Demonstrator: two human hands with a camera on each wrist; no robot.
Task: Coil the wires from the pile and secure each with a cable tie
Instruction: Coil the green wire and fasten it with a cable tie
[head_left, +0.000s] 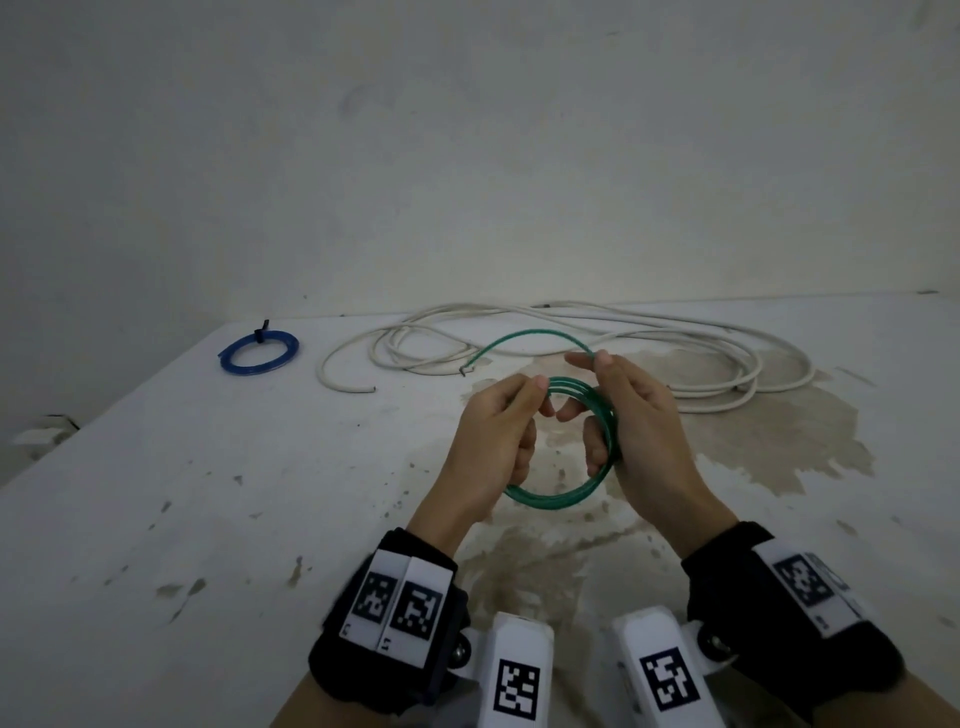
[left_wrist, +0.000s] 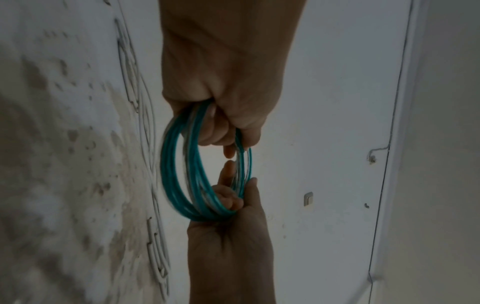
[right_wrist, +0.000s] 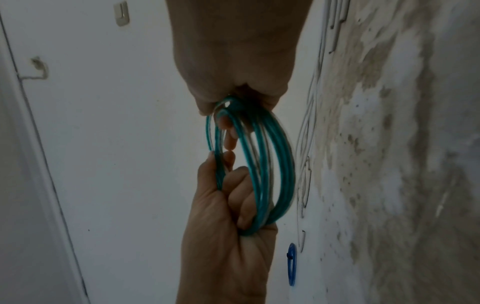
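Note:
A green wire is wound into a small coil of several loops, held upright above the table between both hands. My left hand grips the coil's left side, fingers curled through the loops. My right hand grips the right side, and its thumb and forefinger pinch the free tail, which arcs up and left to a bare end. The left wrist view shows the coil between the left hand above and the right hand below. The right wrist view shows the coil the same way.
A loose pile of white cable lies behind the hands near the wall. A blue wire coil bound with a black cable tie lies at the back left, also seen as the blue coil. The stained white table ends at the left.

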